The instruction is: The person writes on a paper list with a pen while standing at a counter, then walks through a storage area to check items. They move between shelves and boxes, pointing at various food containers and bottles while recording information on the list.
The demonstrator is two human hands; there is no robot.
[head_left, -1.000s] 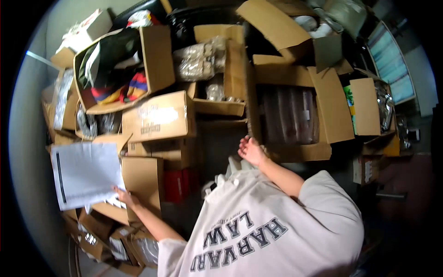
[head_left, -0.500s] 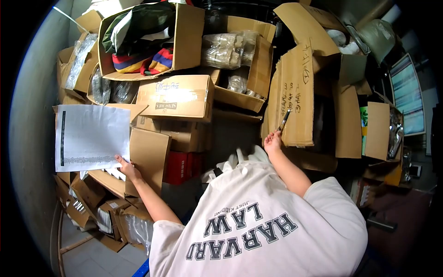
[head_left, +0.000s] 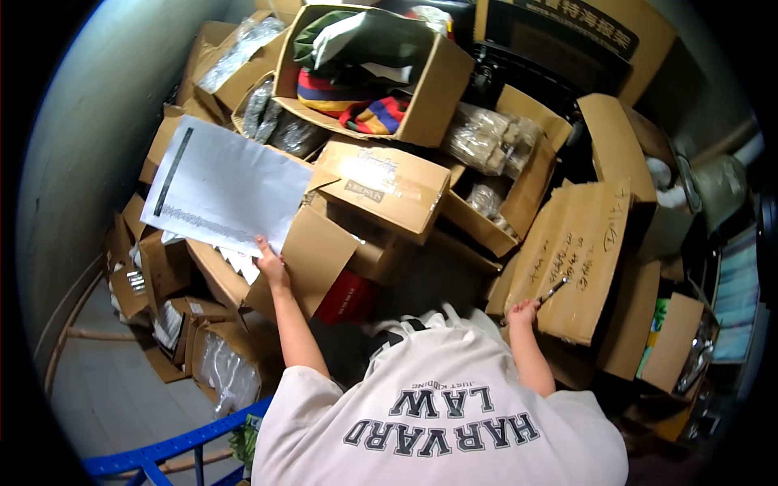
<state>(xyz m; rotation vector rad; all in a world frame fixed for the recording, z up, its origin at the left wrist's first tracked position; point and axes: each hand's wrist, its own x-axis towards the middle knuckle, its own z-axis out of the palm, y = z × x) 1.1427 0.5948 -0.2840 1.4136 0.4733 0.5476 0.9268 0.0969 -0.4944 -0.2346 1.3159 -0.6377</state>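
My left hand [head_left: 274, 267] is closed on the lower right edge of a printed sheet of paper [head_left: 231, 186], thumb on top. The sheet lies tilted over open cartons. In my right hand [head_left: 523, 313] is a dark marker pen [head_left: 554, 288], held near its end, with the tip at the handwriting on a cardboard box flap [head_left: 596, 231]. Several lines of black handwriting run along that flap. Beneath the sheet, white items [head_left: 241, 263] show in an open carton [head_left: 219, 279].
A carton of colourful cloth [head_left: 447, 89] stands at the back, above a closed carton [head_left: 397, 182]. Plastic-wrapped goods [head_left: 494, 138] fill another carton. A red box [head_left: 347, 297] sits low in the middle. Blue metal framing [head_left: 182, 441] is at lower left, a lit screen [head_left: 737, 296] at right.
The view has tilted and shifted, so the boxes appear rotated and further right. Another line of handwriting now shows on the flap. Both hands keep hold of the paper and the pen.
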